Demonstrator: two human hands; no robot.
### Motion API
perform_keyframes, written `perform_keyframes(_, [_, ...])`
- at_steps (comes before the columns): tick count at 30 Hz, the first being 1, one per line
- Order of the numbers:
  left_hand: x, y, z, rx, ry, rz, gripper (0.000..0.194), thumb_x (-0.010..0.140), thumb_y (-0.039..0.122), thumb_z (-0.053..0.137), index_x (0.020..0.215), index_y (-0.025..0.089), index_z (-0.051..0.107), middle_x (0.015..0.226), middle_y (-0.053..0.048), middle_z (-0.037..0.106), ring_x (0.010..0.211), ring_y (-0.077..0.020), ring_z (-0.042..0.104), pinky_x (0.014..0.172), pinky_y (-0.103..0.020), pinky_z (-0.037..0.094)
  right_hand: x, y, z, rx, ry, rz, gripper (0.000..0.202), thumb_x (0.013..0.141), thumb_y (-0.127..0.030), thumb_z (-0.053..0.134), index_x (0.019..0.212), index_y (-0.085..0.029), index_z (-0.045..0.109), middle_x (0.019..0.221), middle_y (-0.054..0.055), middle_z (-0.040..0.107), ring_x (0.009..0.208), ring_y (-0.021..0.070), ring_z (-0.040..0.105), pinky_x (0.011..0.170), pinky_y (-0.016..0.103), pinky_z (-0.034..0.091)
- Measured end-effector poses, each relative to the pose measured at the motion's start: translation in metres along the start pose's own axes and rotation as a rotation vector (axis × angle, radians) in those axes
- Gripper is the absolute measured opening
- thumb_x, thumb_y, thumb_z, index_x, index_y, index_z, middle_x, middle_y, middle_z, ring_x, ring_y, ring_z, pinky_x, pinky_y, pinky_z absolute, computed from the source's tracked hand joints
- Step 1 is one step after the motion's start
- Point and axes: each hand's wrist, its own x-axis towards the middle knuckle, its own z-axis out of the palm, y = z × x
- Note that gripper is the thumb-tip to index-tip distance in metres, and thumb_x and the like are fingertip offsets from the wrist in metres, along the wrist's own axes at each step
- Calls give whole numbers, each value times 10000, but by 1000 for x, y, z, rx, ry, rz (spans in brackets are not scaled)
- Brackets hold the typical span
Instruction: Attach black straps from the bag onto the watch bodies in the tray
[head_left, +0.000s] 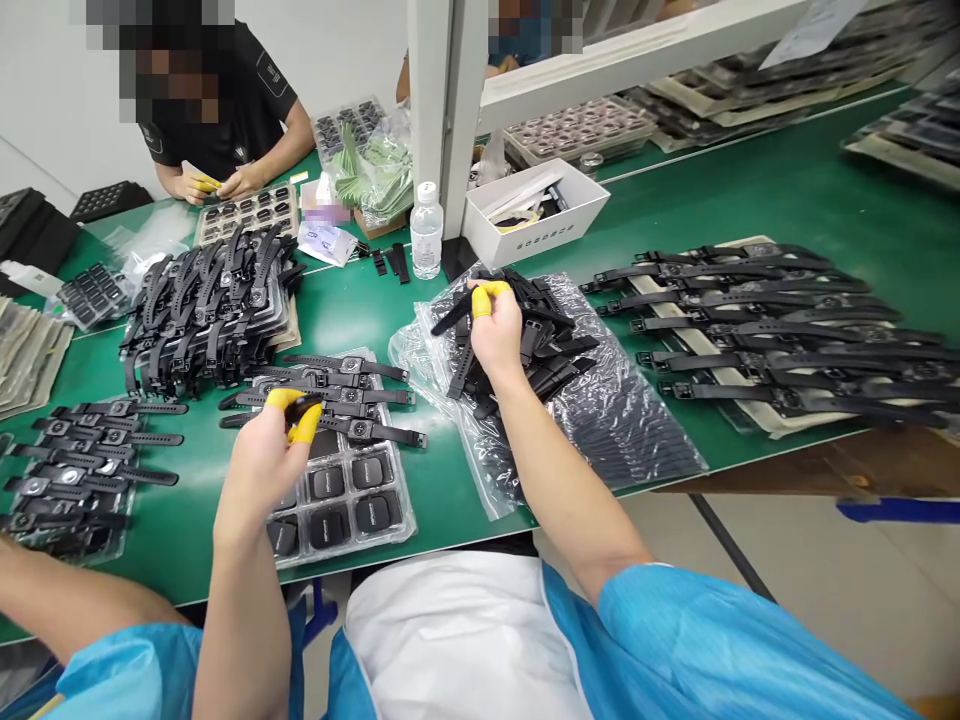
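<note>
My left hand (264,450), yellow covers on its fingertips, is closed on what looks like a black watch body (303,408), mostly hidden by the fingers. It hovers over a clear plastic tray (409,520). Square black watch bodies (327,483) fill the tray's near pockets, while watches with straps (360,430) lie across its far part. My right hand (496,325), with yellow finger covers too, pinches a black watch strap (452,314) that points left. Below it is a pile of loose black straps (536,335) on a clear plastic bag (630,420).
Stacked trays of strapped watches (202,310) stand at the left, with more watches (780,330) at the right. A clear bottle (427,232) and a white box (536,225) are near the post (435,120). A co-worker (255,90) sits opposite; a blue-sleeved arm (82,590) enters lower left.
</note>
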Motion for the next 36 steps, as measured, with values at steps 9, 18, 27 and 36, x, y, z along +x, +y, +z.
perform_keyframes(9, [69,20,74,-536,-14,152,194,1008,313,507,1170,219,459,1055,-86,744,774,-171,702,754,-320,570,-49,-35,24,1067,-781,568,421,934,-639,601,862,-230,535,565,-82,405,419,89,299,402,220,316])
perform_keyframes(18, [67,10,106,-503,27,417,406,987,151,452,1387,161,522,1340,-151,686,1244,-222,672,1090,-405,548,-82,-41,35,808,-972,420,397,849,-540,775,914,-234,529,599,-72,579,446,94,443,421,212,342])
perform_keyframes(27, [66,6,102,-404,43,571,490,936,65,411,1378,149,605,1401,-134,659,1366,-225,594,1178,-415,490,-85,-41,35,787,-998,469,412,825,-523,787,873,-225,507,572,-72,570,421,82,426,394,206,284])
perform_keyframes(36, [63,10,105,-404,60,509,443,998,113,394,1397,171,578,1369,-137,630,1317,-229,593,1156,-416,495,-82,-42,35,846,-981,554,411,799,-488,799,871,-233,485,559,-74,542,428,84,397,410,210,277])
